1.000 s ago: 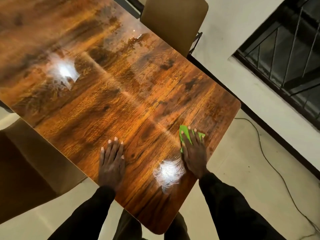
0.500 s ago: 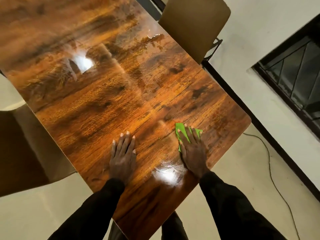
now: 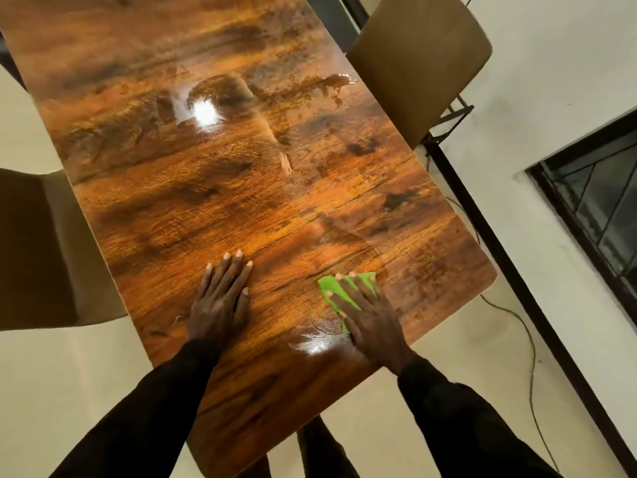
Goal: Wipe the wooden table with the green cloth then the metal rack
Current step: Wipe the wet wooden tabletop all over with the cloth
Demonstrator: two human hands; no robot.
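Observation:
The glossy wooden table [image 3: 224,188] fills the middle of the view, with wet streaks and light glare on it. A small green cloth [image 3: 331,288] lies flat near the table's near right corner. My right hand [image 3: 370,317] presses down on the cloth with straight, spread fingers, covering most of it. My left hand [image 3: 220,300] rests flat on the bare wood to the left of the cloth, fingers straight. No metal rack is in view.
A tan chair [image 3: 413,60] stands at the table's far right side, another tan chair [image 3: 38,250] at its left. A white wall with a dark barred window [image 3: 599,215] runs on the right. A thin cable [image 3: 524,339] trails over the floor.
My view has turned, shifting the table and hands in the frame. My right hand has slid the cloth a little left and nearer the table's near edge. My left hand stays flat.

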